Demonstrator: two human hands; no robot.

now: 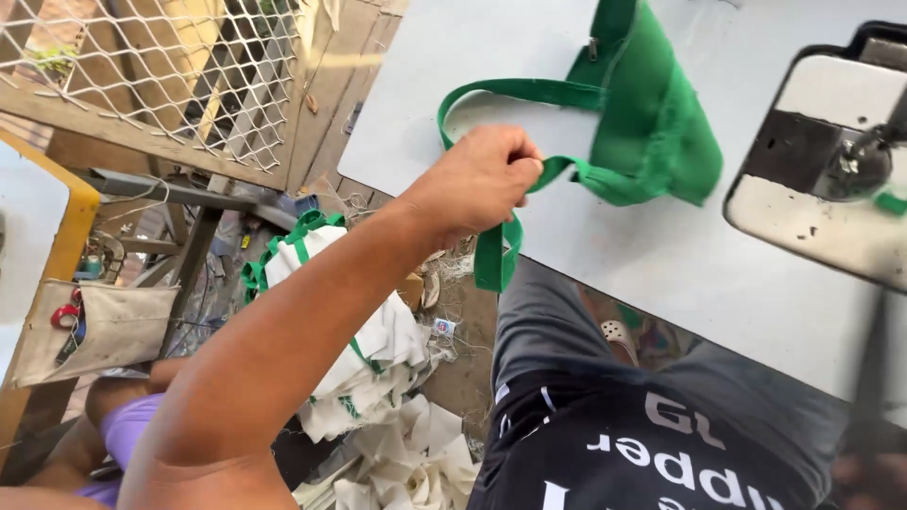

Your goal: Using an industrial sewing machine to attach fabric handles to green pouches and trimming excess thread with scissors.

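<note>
Left hand (482, 179) at frame centre, grip pinched shut on the green strap (515, 90) of the green bag (652, 123) (upper-centre worktop (661, 264)), mid-pull; next likely needs feeding toward the sewing machine (831, 161); right hand unseen.

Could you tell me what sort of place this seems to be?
Probably a small sewing workshop: a sewing machine sits on the grey table, the left hand pinches a green fabric strap, and white cloth bags are heaped on the floor.

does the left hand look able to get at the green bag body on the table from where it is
Probably yes. The left hand pinches the green strap at the table edge, and the green bag lies just past it on bare tabletop with nothing between.
</note>
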